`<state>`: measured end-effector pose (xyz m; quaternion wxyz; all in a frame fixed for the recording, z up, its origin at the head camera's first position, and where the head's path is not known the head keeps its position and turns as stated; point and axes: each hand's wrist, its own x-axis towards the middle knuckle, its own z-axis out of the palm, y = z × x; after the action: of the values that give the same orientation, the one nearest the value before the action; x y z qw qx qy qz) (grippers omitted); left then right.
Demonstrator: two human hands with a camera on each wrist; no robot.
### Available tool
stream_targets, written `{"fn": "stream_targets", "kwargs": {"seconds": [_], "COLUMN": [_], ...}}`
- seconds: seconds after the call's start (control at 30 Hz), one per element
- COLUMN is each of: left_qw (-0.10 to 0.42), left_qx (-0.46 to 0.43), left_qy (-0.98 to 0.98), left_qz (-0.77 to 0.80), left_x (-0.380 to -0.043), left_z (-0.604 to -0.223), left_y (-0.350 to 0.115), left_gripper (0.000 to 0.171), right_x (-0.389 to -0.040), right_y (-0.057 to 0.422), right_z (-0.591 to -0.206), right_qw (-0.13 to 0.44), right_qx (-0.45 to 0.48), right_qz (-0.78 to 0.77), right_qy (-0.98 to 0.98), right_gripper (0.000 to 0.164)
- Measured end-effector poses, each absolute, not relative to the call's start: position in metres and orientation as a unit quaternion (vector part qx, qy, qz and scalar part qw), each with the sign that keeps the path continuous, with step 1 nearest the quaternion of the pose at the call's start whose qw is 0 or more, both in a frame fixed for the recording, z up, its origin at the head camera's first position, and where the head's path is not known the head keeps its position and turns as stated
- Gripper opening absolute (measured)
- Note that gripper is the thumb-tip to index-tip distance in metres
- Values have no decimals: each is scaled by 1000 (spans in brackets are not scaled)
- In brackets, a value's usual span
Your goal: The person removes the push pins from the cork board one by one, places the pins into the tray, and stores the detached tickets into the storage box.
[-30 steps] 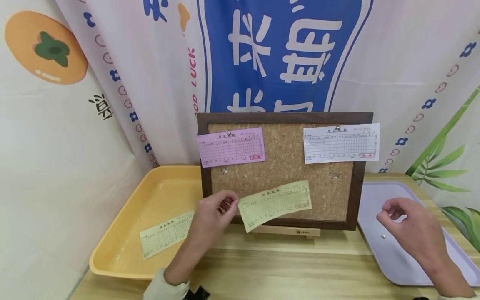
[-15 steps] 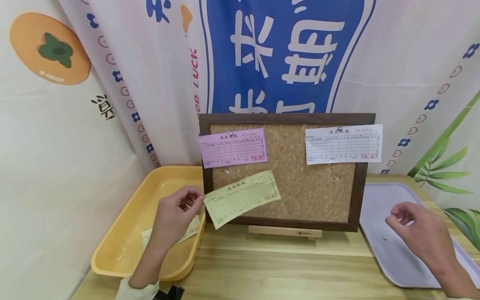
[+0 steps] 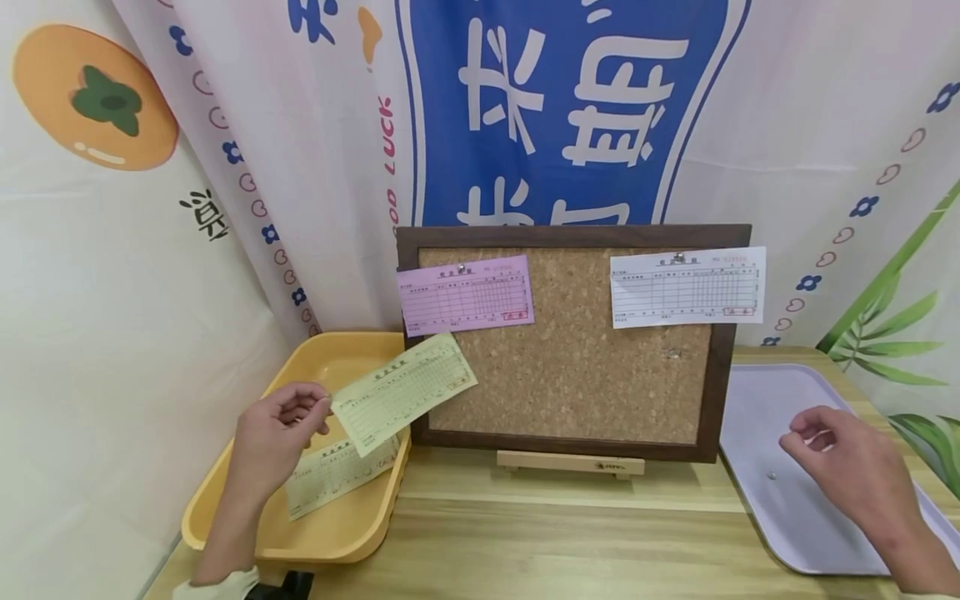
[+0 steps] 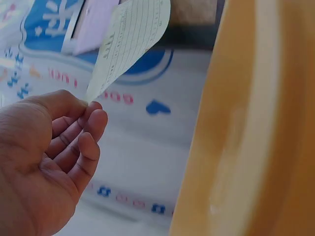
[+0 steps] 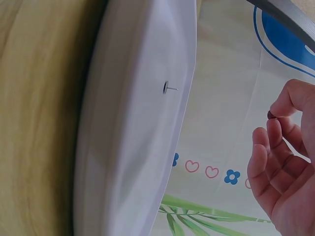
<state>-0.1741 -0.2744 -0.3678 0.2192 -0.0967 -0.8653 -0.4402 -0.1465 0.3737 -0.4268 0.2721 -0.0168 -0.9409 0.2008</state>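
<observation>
Between thumb and forefinger, my left hand (image 3: 273,442) pinches the left end of a yellow receipt slip (image 3: 405,392). The slip hangs tilted over the yellow tray's right side and overlaps the corkboard's lower left in the head view. Seen from the left wrist, the slip (image 4: 130,42) curves away from the fingertips. My right hand (image 3: 855,467) is held over the lilac tray, pinching a small dark thumbtack (image 5: 270,115) whose head peeks out at the fingertips. A second yellow slip (image 3: 322,483) lies in the yellow tray. Pinned to the corkboard (image 3: 570,375) are a purple slip (image 3: 465,296) and a white slip (image 3: 686,292).
The yellow tray (image 3: 225,508) stands at the left, the lilac tray (image 3: 780,387) at the right. One thumbtack (image 5: 166,87) lies point up in the lilac tray. Another tack (image 3: 672,353) sits in the cork below the white slip. A wooden stand (image 3: 570,462) supports the board.
My left hand has carried the yellow slip leftward from the front of the corkboard to above the yellow tray. My right hand has shifted slightly right and down, still pinching.
</observation>
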Motion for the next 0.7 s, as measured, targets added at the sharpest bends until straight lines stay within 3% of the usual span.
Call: {"fn": "stream_targets", "kwargs": {"seconds": [0.7], "left_qw": [211], "left_qx": [12], "left_qy": [-889], "left_qz": [-406], "left_x": [-179], "left_z": [-384], "left_y": [-323], "left_gripper": [19], "right_x": [-149], "right_y": [378], "right_z": [-427], "right_qw": [252], "right_qx": [-32], "right_qz": [172], "right_qy": [-952], "right_gripper": [12]}}
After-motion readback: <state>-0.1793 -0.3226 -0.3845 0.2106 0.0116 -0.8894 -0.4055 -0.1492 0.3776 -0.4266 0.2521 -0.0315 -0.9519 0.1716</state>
